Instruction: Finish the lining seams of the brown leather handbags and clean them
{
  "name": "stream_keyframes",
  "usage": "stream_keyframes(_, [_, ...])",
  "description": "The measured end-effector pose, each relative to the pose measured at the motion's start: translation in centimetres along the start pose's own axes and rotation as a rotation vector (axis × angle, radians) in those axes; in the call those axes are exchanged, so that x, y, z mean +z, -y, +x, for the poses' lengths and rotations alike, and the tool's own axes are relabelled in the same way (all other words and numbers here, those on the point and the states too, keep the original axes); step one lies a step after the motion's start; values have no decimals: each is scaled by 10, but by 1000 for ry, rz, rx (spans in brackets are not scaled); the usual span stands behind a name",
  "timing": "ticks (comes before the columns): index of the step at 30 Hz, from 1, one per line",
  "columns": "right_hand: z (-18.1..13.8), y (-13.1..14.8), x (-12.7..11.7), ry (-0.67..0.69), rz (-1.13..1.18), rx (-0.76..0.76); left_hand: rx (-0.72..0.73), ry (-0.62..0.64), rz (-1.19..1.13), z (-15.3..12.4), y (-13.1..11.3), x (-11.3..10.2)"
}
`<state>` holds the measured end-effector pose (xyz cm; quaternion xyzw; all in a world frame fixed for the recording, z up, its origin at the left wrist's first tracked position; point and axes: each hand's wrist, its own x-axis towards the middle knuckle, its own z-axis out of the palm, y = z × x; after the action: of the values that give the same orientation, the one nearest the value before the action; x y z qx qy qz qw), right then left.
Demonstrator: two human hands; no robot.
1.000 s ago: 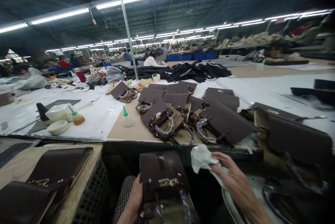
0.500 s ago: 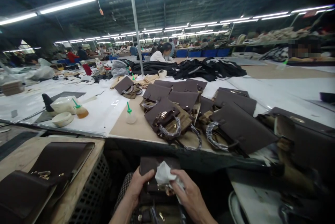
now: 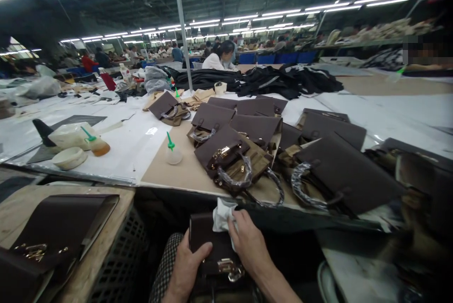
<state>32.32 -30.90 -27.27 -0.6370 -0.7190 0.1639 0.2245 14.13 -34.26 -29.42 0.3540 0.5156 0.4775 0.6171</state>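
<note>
The left hand (image 3: 186, 261) holds in its grip a dark-brown, flapped, leather-like handbag (image 3: 220, 248); the right hand (image 3: 250, 242) pinches a crumpled white cloth (image 3: 222, 214) at the handbag's upper edge; both are near the white-topped bench (image 3: 122, 164), heaped with similar brown bags (image 3: 256, 126).

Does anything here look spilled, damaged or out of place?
No spill or damage stands out. The brown bags on the table look untidy, overlapping at uneven angles. The white cloth and right hand hide part of the held bag.

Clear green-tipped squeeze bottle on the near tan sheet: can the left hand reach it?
Probably, once free: the left hand holds the brown handbag, but nothing appears to stand before the squeeze bottle.
</note>
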Motion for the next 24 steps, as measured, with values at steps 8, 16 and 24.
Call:
stream_keyframes(8, [12, 15, 7, 177, -72, -67, 3, -55, 21, 1, 6, -9])
stream_keyframes(16, [12, -37, -21, 151, -155, 132, -45, 6, -55, 3, 5, -8])
stream_keyframes(24, [40, 33, 3, 283, -117, -215, -39, -106, 5, 4, 13, -11])
